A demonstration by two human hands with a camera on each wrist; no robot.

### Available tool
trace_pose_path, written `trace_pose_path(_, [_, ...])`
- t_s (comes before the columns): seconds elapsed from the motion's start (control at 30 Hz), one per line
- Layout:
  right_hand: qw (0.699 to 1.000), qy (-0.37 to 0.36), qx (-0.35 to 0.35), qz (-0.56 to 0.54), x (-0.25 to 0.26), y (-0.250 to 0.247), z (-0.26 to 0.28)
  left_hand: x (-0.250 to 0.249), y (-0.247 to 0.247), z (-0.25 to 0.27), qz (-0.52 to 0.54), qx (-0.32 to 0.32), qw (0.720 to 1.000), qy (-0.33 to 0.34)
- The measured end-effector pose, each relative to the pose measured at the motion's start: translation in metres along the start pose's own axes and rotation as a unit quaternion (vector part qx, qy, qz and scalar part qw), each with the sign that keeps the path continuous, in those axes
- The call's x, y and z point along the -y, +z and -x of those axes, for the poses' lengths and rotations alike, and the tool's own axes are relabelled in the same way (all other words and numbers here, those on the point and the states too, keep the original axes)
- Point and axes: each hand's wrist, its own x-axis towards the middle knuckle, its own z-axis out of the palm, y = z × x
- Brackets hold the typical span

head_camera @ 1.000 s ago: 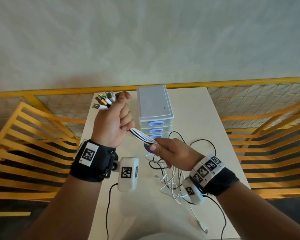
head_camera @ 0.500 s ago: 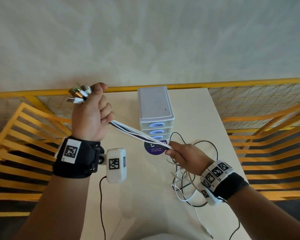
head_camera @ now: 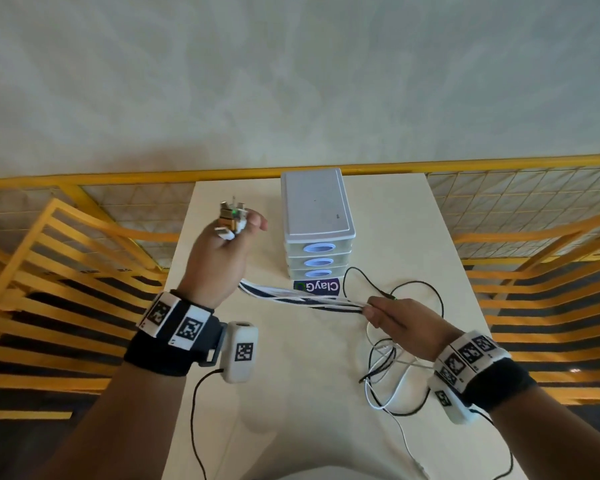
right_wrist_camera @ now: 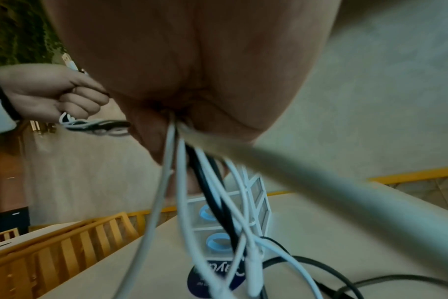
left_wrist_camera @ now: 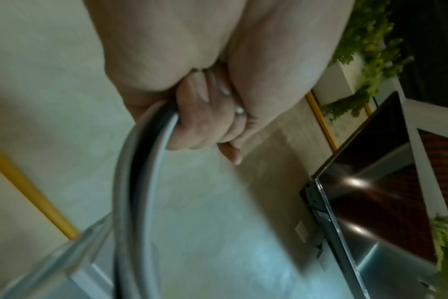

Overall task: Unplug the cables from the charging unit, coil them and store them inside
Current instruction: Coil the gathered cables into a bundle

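My left hand (head_camera: 219, 261) grips a bundle of black and white cables (head_camera: 302, 297), with several USB plugs (head_camera: 232, 216) sticking up out of the fist. The bundle runs taut to my right hand (head_camera: 392, 320), which pinches it over the table, in front of the small white drawer unit (head_camera: 314, 220). In the left wrist view the fingers (left_wrist_camera: 197, 123) curl round the cables (left_wrist_camera: 146, 182). Below the right hand the loose ends (right_wrist_camera: 212, 202) hang down to a tangle (head_camera: 392, 375) on the table.
The pale table (head_camera: 291, 410) carries a purple round sticker (head_camera: 317, 286) in front of the drawers. Yellow railings (head_camera: 534, 271) and slats (head_camera: 49, 289) flank the table on both sides. A black wire (head_camera: 196, 427) hangs from the left wrist camera.
My hands have drawn apart: the right hand slid along the bundle to the right, stretching it longer. The left hand swung out left, then back toward the drawers.
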Motion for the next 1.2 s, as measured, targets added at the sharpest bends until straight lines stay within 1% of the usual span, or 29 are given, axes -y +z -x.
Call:
trace_pose_path(0.03, [1.0, 0.007, 0.016, -0.01, 0.002, -0.003, 0.001, -0.003, 0.002, 0.002, 0.0, 0.012, 1.0, 0.003])
trace_pose_path(0.07, [0.999, 0.012, 0.038, -0.011, 0.005, -0.005, 0.002, -0.008, 0.005, 0.003, 0.026, 0.023, 0.999, 0.0])
trace_pose_path(0.13, [0.996, 0.023, 0.082, 0.028, 0.017, -0.01, 0.001, -0.024, 0.013, 0.007, 0.127, 0.045, 0.991, -0.012])
trace_pose_path(0.2, [0.992, 0.023, 0.099, 0.069, 0.037, -0.014, -0.005, -0.042, 0.023, 0.013, 0.232, 0.076, 0.97, -0.018])
trace_pose_path(0.23, [0.994, 0.002, 0.095, 0.051, 0.052, -0.017, -0.008, -0.049, 0.028, 0.015, 0.269, 0.092, 0.959, -0.02])
trace_pose_path(0.3, [0.992, -0.074, 0.079, -0.068, 0.089, -0.022, -0.018, -0.06, 0.042, 0.018, 0.314, 0.12, 0.942, -0.023])
trace_pose_path(0.37, [0.971, -0.137, 0.071, -0.182, 0.12, -0.024, -0.032, -0.065, 0.054, 0.02, 0.339, 0.143, 0.929, -0.023])
trace_pose_path(0.4, [0.961, -0.148, 0.072, -0.221, 0.131, -0.023, -0.039, -0.066, 0.058, 0.02, 0.341, 0.145, 0.929, -0.023])
trace_pose_path(0.47, [0.944, -0.129, 0.077, -0.294, 0.144, -0.018, -0.046, -0.068, 0.055, 0.017, 0.336, 0.128, 0.933, -0.023])
trace_pose_path(0.53, [0.926, -0.093, 0.067, -0.359, 0.141, -0.009, -0.042, -0.068, 0.042, 0.011, 0.36, 0.11, 0.926, -0.023])
trace_pose_path(0.57, [0.922, -0.081, 0.058, -0.375, 0.136, -0.006, -0.037, -0.066, 0.034, 0.008, 0.373, 0.105, 0.921, -0.024])
trace_pose_path(0.6, [0.923, -0.076, 0.048, -0.373, 0.128, -0.003, -0.033, -0.064, 0.027, 0.005, 0.383, 0.102, 0.918, -0.028])
trace_pose_path(0.67, [0.938, -0.066, 0.038, -0.338, 0.116, 0.001, -0.024, -0.056, 0.02, 0.004, 0.381, 0.089, 0.919, -0.042])
trace_pose_path(0.73, [0.956, -0.044, 0.038, -0.289, 0.109, 0.001, -0.02, -0.044, 0.022, 0.007, 0.329, 0.079, 0.94, -0.048])
trace_pose_path(0.83, [0.966, 0.002, 0.058, -0.251, 0.108, -0.006, -0.016, -0.029, 0.028, 0.014, 0.187, 0.097, 0.977, -0.043])
trace_pose_path(0.87, [0.966, 0.022, 0.072, -0.248, 0.107, -0.007, -0.016, -0.028, 0.029, 0.017, 0.122, 0.114, 0.986, -0.03])
trace_pose_path(0.9, [0.962, 0.043, 0.09, -0.254, 0.106, -0.01, -0.016, -0.028, 0.03, 0.019, 0.046, 0.131, 0.99, -0.003])
trace_pose_path(0.93, [0.955, 0.062, 0.108, -0.271, 0.105, -0.012, -0.016, -0.029, 0.032, 0.02, -0.019, 0.145, 0.989, 0.03])
trace_pose_path(0.97, [0.943, 0.076, 0.124, -0.298, 0.104, -0.013, -0.017, -0.03, 0.034, 0.022, -0.055, 0.163, 0.983, 0.06])
trace_pose_path(1.03, [0.918, 0.098, 0.153, -0.352, 0.103, -0.017, -0.018, -0.031, 0.034, 0.026, -0.031, 0.218, 0.972, 0.085])
trace_pose_path(1.07, [0.909, 0.108, 0.163, -0.369, 0.102, -0.02, -0.02, -0.027, 0.034, 0.026, -0.033, 0.247, 0.962, 0.112])
trace_pose_path(1.1, [0.902, 0.118, 0.17, -0.38, 0.103, -0.022, -0.021, -0.023, 0.033, 0.025, -0.08, 0.262, 0.95, 0.148])
trace_pose_path(1.13, [0.896, 0.125, 0.176, -0.388, 0.103, -0.025, -0.022, -0.02, 0.032, 0.024, -0.168, 0.272, 0.929, 0.184])
trace_pose_path(1.17, [0.892, 0.126, 0.181, -0.394, 0.103, -0.027, -0.024, -0.016, 0.032, 0.023, -0.262, 0.278, 0.899, 0.217])
trace_pose_path(1.2, [0.888, 0.124, 0.187, -0.401, 0.103, -0.029, -0.026, -0.017, 0.033, 0.025, -0.331, 0.284, 0.868, 0.238])
